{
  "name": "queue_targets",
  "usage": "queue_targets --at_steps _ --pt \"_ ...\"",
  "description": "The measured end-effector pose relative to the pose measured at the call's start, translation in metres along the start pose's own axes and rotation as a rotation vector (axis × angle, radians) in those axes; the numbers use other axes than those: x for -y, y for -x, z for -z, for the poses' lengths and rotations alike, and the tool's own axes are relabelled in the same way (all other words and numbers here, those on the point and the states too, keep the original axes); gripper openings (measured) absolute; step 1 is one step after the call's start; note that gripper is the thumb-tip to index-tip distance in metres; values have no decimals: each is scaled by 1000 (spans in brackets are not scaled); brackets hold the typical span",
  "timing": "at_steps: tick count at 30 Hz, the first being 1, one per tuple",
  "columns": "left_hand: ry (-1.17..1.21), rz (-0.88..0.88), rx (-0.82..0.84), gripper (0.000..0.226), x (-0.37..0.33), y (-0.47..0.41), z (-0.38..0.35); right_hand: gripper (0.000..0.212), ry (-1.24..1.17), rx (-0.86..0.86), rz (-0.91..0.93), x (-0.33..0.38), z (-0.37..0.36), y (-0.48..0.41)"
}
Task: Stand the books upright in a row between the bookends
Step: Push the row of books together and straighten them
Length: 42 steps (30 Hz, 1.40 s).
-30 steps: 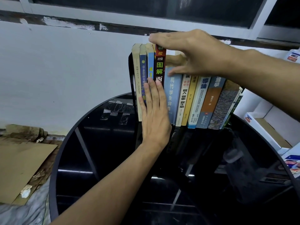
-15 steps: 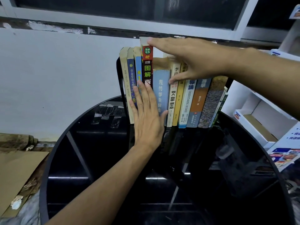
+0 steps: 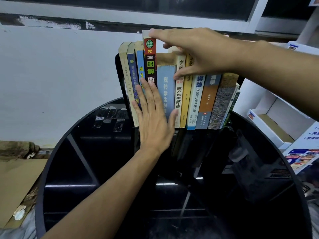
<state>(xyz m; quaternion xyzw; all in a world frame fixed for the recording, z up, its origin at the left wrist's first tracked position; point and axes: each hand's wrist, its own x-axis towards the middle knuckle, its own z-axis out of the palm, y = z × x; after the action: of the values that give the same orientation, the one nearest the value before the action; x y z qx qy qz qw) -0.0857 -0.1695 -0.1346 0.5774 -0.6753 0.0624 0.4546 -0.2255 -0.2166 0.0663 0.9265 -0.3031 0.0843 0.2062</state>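
A row of several books stands upright on a round black glass table. A black bookend stands at the row's left end. Something dark shows at the right end, and I cannot tell whether it is a bookend. My left hand lies flat, fingers up, against the lower spines of the tall red-and-black book and the pale blue book. My right hand rests over the book tops. Its index finger is on the red-and-black book's top, and its thumb presses the white book's spine.
A white wall and a window frame stand right behind the books. White cardboard boxes and printed leaflets sit at the right. Brown cardboard lies on the floor at the left. Tape strips stick to the glass.
My right thumb has slid from the pale blue book's top edge onto the white book's spine. My left hand stays flat on the spines. The view has shifted a little.
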Motion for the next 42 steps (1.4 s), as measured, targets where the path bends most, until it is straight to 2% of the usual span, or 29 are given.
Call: queue_targets --at_steps 13,16,20,28,42 --pt "-93 27 4 107 -4 -2 -2 107 43 -23 2 -1 -2 1" --pt "-53 35 17 106 -8 0 3 106 29 22 2 0 3 4" --pt "-54 -72 30 104 -27 0 5 97 64 47 -5 -4 8 16" --pt "-160 -152 41 95 -21 -9 -10 104 23 61 -61 -13 7 35" --pt "-207 -156 13 91 -21 -12 -17 107 46 10 -75 -14 3 31"
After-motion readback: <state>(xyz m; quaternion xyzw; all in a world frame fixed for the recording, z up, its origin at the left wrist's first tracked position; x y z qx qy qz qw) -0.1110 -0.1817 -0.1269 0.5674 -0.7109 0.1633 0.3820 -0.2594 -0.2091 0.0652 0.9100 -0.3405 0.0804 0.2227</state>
